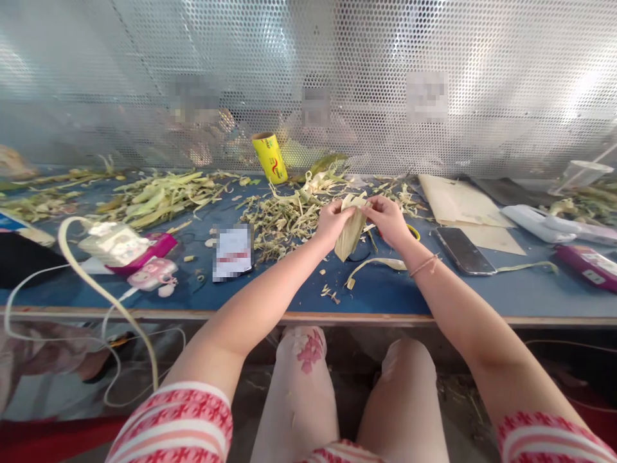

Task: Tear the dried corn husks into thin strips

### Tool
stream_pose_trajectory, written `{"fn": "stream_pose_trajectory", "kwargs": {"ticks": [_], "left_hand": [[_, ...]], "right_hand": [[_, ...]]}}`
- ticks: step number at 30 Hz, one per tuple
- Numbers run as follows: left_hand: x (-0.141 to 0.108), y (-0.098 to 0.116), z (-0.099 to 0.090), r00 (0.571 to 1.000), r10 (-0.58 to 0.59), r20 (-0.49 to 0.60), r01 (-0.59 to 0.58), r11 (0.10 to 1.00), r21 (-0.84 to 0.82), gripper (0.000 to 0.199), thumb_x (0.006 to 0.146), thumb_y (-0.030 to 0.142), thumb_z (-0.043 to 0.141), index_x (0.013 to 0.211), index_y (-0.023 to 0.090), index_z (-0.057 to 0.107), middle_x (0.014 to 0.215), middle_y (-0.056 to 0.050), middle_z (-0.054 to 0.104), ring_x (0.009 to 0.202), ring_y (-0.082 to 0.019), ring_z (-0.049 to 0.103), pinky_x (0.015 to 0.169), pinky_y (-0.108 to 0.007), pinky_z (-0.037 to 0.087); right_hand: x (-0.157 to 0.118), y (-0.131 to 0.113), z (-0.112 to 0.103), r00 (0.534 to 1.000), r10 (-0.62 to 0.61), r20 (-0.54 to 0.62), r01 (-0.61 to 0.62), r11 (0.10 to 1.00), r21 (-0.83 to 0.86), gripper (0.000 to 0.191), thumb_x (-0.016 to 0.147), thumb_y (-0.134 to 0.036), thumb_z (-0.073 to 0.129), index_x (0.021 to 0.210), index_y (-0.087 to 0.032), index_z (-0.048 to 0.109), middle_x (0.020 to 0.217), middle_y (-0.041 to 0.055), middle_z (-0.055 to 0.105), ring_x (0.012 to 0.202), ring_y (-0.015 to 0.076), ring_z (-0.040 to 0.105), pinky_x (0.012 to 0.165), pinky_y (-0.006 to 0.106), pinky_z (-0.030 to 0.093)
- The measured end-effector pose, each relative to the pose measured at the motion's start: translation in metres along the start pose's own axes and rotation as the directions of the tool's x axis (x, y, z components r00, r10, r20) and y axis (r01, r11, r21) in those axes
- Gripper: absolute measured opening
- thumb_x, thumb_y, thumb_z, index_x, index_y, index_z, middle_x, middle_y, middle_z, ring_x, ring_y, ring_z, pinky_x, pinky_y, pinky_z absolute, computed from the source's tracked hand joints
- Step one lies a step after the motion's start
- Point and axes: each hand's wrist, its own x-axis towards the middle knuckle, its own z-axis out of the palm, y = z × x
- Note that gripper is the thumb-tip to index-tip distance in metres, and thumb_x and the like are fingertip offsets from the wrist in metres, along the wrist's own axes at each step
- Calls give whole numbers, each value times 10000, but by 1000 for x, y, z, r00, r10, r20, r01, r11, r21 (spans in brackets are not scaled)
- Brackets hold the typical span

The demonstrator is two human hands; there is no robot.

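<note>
A pale, dried corn husk (pixel 351 233) is held up over the blue table, its pointed end hanging down. My left hand (pixel 332 222) pinches its upper left side, and my right hand (pixel 388 218) grips the upper right with fingers close together. Behind and to the left lies a loose heap of shredded husk scraps (pixel 279 222). One curled strip (pixel 376 262) rests just below my hands, near small scraps (pixel 330 294). Part of a yellow ring-shaped thing shows behind my right wrist.
A yellow cardboard tube (pixel 270 157) stands against the perforated metal panel (pixel 366 58). Left are a husk pile (pixel 164 193), a blurred card (pixel 232 253) and a magenta power strip (pixel 161 247) with cables. A phone (pixel 463 251) and brown paper (pixel 465 202) lie right, beyond the table edge (pixel 357 317).
</note>
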Motion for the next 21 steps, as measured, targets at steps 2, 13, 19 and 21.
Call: {"fn": "stream_pose_trajectory", "kwargs": {"ticks": [2,13,19,21], "left_hand": [[0,-2,0,1000,10,1,-10,1000,14,83,663,213,699,668,169,628,611,13,606,622,-139,563,647,-264,415],[2,0,4,979,-203,-27,191,955,-227,176,598,183,737,581,170,562,500,22,564,509,-116,545,589,-274,428],[11,-1,0,967,-238,-88,208,942,-264,156,645,175,711,584,158,569,501,25,559,474,-97,507,565,-268,412],[16,-1,-3,960,-252,-122,217,945,-243,151,676,177,688,580,156,573,472,30,531,452,-97,488,553,-269,404]], "right_hand": [[-1,0,0,1000,-19,0,19,998,-53,305,669,-466,729,728,-212,570,613,-34,521,590,120,481,594,273,435],[-12,-13,-1,917,-393,63,382,823,-420,105,806,-290,611,752,-226,675,758,20,643,726,163,560,716,310,462],[-20,-29,-4,778,-492,392,617,718,-323,199,849,-335,560,714,-273,693,792,46,690,808,195,619,829,374,499],[-24,-35,-3,772,-466,432,607,742,-283,199,841,-357,568,707,-276,692,778,43,690,789,192,620,809,370,506]]}}
